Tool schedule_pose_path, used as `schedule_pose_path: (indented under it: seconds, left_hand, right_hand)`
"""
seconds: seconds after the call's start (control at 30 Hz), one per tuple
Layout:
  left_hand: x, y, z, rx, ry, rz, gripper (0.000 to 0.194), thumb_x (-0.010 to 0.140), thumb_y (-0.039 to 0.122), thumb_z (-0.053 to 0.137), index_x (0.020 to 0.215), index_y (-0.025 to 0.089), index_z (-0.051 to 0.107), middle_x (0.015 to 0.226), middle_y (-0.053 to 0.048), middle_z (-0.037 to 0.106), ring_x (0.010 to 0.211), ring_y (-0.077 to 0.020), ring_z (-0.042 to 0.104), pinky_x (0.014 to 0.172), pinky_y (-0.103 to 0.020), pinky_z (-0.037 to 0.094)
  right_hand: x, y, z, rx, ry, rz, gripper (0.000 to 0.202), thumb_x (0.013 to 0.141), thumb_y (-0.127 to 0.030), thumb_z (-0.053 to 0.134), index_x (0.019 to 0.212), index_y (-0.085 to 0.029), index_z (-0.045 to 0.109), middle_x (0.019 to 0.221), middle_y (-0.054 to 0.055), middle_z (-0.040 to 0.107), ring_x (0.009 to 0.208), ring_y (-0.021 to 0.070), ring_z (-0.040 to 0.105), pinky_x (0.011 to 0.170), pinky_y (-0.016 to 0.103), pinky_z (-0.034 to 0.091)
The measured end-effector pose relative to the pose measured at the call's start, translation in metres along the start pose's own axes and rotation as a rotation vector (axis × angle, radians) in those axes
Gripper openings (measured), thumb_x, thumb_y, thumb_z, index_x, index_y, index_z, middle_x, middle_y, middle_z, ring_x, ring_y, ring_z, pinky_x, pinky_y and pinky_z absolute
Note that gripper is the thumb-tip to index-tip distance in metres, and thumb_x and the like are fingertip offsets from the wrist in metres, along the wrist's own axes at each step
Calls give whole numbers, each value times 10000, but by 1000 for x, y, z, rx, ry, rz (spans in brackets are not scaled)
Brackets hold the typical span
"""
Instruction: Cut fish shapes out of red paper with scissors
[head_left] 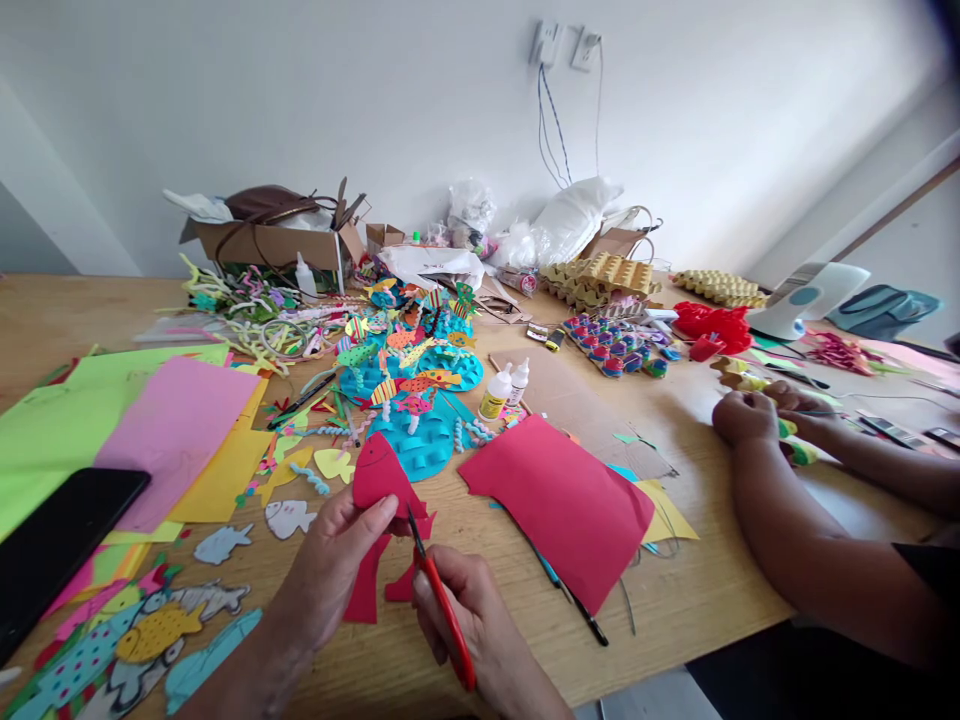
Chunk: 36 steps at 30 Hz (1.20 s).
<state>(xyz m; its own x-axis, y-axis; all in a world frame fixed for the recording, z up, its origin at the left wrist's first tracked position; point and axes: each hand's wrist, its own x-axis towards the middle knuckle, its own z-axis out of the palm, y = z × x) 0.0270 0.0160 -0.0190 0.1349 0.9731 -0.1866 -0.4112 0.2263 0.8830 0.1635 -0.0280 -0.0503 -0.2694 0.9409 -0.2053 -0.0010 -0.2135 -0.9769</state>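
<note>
My left hand (346,548) pinches a red paper fish (381,472) between thumb and fingers, with a drawn eye and gill line on it. My right hand (469,610) is closed around red-handled scissors (450,625), whose dark blades meet the fish's edge near its tail. Red paper scraps (365,588) are under my hands, on or just above the table. A larger red paper sheet (562,500) lies to the right of my hands, over a brush or pencil. Several decorated paper fish (161,632) and grey cut-out fish (223,543) are at the lower left.
A phone (67,540) rests on coloured paper sheets (176,430) at left. Ahead stand a blue egg-carton piece with colourful fish (409,380) and glue bottles (496,392). A co-worker's hands (750,415) handle painted egg carton at right. Boxes (277,245) and bags line the wall.
</note>
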Motion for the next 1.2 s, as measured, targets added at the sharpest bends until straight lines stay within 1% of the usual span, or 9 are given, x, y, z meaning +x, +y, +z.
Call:
schedule_pose_path:
  seconds: [0.1,0.2,0.33,0.53,0.73,1.0,1.2]
  left_hand:
    - [-2,-2,-2,51,-30,-1,100,741,258,667,792,201,731,716,-1,749,675,-177,653,678,-264,504]
    - [-2,-2,-4,92,-31,13,114,728,241,674,813,202,739,720,1,750,683,-176,654,702,-265,504]
    - [-1,0,-3,105,-20,16,102,707,234,683,781,198,744,664,4,740,662,-170,641,660,-246,497]
    - [-2,0,0,131,-4,4,116,704,236,672,773,181,747,645,-8,732,627,-173,628,656,-265,496]
    - [-1,-1,-2,170,-27,1,114,712,239,664,764,185,750,651,-11,728,634,-169,615,647,-258,487]
    - [-1,-1,-5,149,-64,-13,124,743,231,642,790,194,751,691,-16,735,668,-174,614,683,-270,480]
    - [-1,-2,-8,137,-83,-25,127,758,229,632,805,200,746,707,-13,736,704,-182,621,705,-276,479]
  right_hand:
    - [0,-3,1,33,-9,2,471,799,-608,473,594,-190,402,449,-81,335,377,53,296,349,164,246]
    - [1,-5,3,38,-26,-4,471,801,-602,478,591,-187,408,449,-78,347,380,54,308,355,162,258]
    - [0,-6,3,22,-51,-29,470,822,-600,455,617,-177,435,471,-65,387,402,59,343,384,163,287]
    - [-1,-6,2,32,-50,-21,473,822,-610,454,666,-165,480,490,-69,357,419,65,320,392,175,272]
    - [-2,-2,1,15,-47,-26,472,824,-606,453,637,-172,454,488,-72,336,418,64,304,384,175,254]
    - [-1,-3,0,44,-58,-25,487,811,-625,458,623,-176,442,479,-75,327,406,60,298,371,173,246]
    - [-3,0,0,36,-60,-7,466,830,-590,459,619,-174,447,469,-72,346,398,55,307,366,166,246]
